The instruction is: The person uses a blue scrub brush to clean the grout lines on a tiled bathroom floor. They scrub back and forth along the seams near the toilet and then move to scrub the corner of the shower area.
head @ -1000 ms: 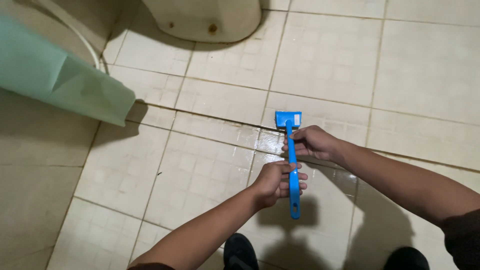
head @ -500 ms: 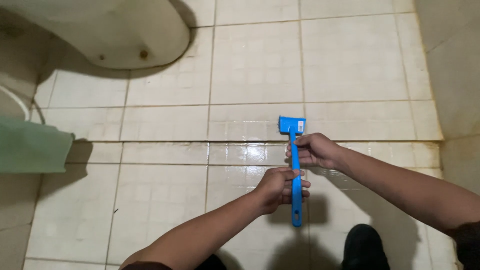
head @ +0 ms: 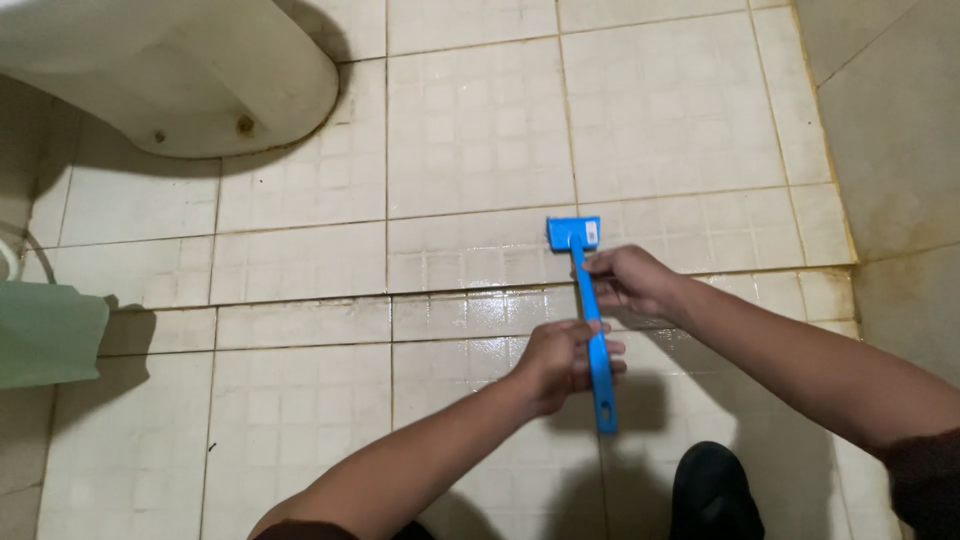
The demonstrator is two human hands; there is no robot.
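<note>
With its flat head [head: 573, 233] pressed to the wet tiled floor [head: 470, 130] at a grout line, blue long-handled scraper [head: 594, 320] held in both hands, running near-to-far just right of centre. Left hand [head: 562, 362] clenched round the lower handle, close to the near end, likely to steady and drive the tool. Right hand [head: 628, 280] wrapped round the upper handle just behind the head, probably to bear the blade down onto the tile where the force counts. Handle tilted only slightly, so the blade meets the floor at a low angle. Near, below the handle's end, a dark shoe [head: 712, 490] planted on the tiles, body braced over the work. Far left, the base of a white toilet [head: 170, 70]; at the left edge, a pale green container [head: 45, 330], well apart from the hands. On the right, a stained wall [head: 900, 150] meeting the floor.
</note>
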